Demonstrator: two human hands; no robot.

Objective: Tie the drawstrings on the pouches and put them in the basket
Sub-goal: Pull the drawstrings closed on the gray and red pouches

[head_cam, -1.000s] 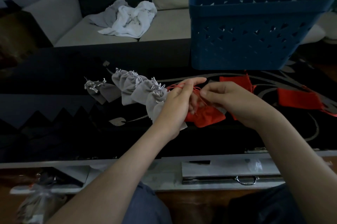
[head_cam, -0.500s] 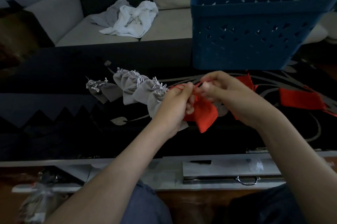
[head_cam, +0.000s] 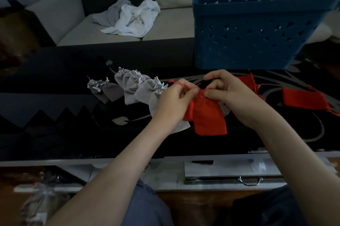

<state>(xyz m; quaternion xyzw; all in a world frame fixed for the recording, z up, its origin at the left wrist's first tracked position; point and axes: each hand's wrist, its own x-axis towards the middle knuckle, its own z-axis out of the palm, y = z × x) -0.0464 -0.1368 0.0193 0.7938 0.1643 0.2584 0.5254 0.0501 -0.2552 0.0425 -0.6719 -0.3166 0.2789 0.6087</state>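
Right at the near edge of the dark table [head_cam: 55, 82], a metal drawer handle [head_cam: 250, 181] glints below the top, and both forearms reach in over it. Just past the middle of that edge, both hands are working on one red pouch [head_cam: 207, 115], which hangs from the fingers with its bottom over the tabletop. The left hand [head_cam: 173, 100] has its fingers curled in, pinching the red drawstring [head_cam: 176, 82]. The right hand [head_cam: 233, 97] has thumb and fingers nipped together at the pouch's gathered neck, the index finger arched above. Just left of the hands a row of grey pouches [head_cam: 136, 87] lies overlapping toward the table's middle, necks bunched with pale cords. Out toward the right edge lie two more red pouches [head_cam: 303, 98], one of them half hidden behind the right hand. Further back, at the far right corner, stands the blue basket [head_cam: 248, 38], its wall pierced with triangles. Beyond the far edge is a pale sofa [head_cam: 174, 27] with a crumpled white cloth [head_cam: 132, 18] on its seat.
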